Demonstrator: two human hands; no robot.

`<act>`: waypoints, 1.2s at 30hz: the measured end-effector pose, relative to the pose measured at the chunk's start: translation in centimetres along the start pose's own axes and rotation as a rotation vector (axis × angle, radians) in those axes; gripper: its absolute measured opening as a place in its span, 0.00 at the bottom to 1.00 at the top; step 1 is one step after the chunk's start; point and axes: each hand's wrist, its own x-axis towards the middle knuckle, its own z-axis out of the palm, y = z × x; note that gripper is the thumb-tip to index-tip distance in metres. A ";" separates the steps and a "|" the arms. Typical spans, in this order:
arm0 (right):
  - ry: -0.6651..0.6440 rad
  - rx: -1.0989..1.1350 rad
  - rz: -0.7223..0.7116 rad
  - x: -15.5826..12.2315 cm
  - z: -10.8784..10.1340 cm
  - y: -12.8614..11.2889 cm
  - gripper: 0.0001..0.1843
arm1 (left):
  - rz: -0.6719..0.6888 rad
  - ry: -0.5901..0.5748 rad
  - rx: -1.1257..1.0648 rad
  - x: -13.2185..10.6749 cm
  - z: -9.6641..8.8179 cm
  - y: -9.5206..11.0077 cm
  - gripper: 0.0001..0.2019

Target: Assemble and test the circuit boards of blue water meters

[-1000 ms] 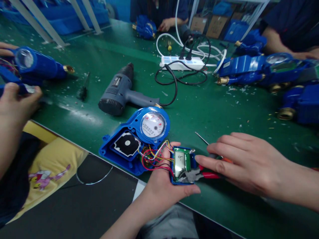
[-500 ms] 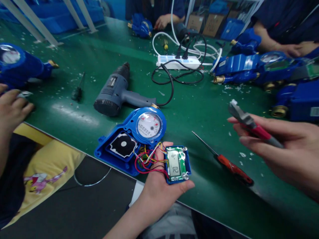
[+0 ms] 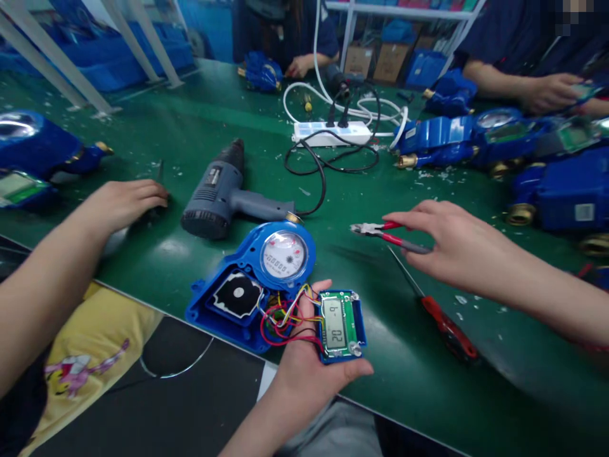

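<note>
My left hand (image 3: 311,365) cups a small blue module with a green circuit board and LCD (image 3: 339,325), held palm up at the table's near edge. Red, yellow and black wires (image 3: 285,314) run from it into an opened blue water meter (image 3: 259,279) with a round dial, lying on the green table (image 3: 361,209). My right hand (image 3: 447,244) hovers above the table to the right, closed on red-handled pliers (image 3: 387,235) with the jaws pointing left. A red-handled screwdriver (image 3: 440,320) lies on the table below that hand.
A grey heat gun (image 3: 228,190) lies behind the meter, its cord running to a white power strip (image 3: 333,132). A neighbour's hand (image 3: 121,203) rests at the left. Several blue meters (image 3: 499,136) and other people's hands fill the right and far side.
My right hand lifted the pliers away from the module, then swung them left and lower over the table. The neighbour's arm reached in towards the heat gun. The view shifted slightly.
</note>
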 end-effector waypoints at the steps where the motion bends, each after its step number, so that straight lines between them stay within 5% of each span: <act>1: -0.026 0.062 -0.006 1.4 -0.3 -0.4 0.28 | -0.006 -0.001 -0.010 0.0 0.0 -0.1 0.48; 6: -0.244 0.394 -0.032 9.4 -0.9 -2.8 0.28 | -0.062 -0.053 -0.148 0.3 -0.1 -0.9 0.54; 10: -0.317 0.479 -0.121 14.5 -0.5 -5.8 0.25 | -0.280 -0.019 -0.351 1.8 -0.4 -0.6 0.28; 13: -0.344 0.488 -0.242 16.5 -0.4 -9.2 0.26 | -0.323 0.004 -0.405 3.3 -0.6 0.0 0.18; 18: -0.295 0.536 -0.324 17.7 -1.2 -12.4 0.27 | -0.418 -0.005 -0.439 4.8 -0.1 -0.3 0.20; 24: -0.248 0.638 -0.165 14.7 -2.2 -5.2 0.28 | -0.409 -0.063 -0.413 5.5 0.8 -1.4 0.24; 27: -0.288 0.562 -0.033 11.8 -1.2 -0.4 0.29 | -0.309 -0.100 -0.376 4.3 0.2 -1.7 0.19; 29: -0.293 0.489 0.054 10.4 0.4 1.9 0.28 | -0.245 -0.128 -0.339 2.8 -0.4 -1.9 0.27; 32: -0.263 0.376 0.145 9.5 3.6 3.5 0.28 | -0.094 -0.101 -0.168 0.7 -0.9 -1.7 0.48; 36: -0.171 0.232 0.200 9.1 6.0 3.0 0.33 | 0.011 -0.034 0.021 -0.2 -0.6 -1.3 0.49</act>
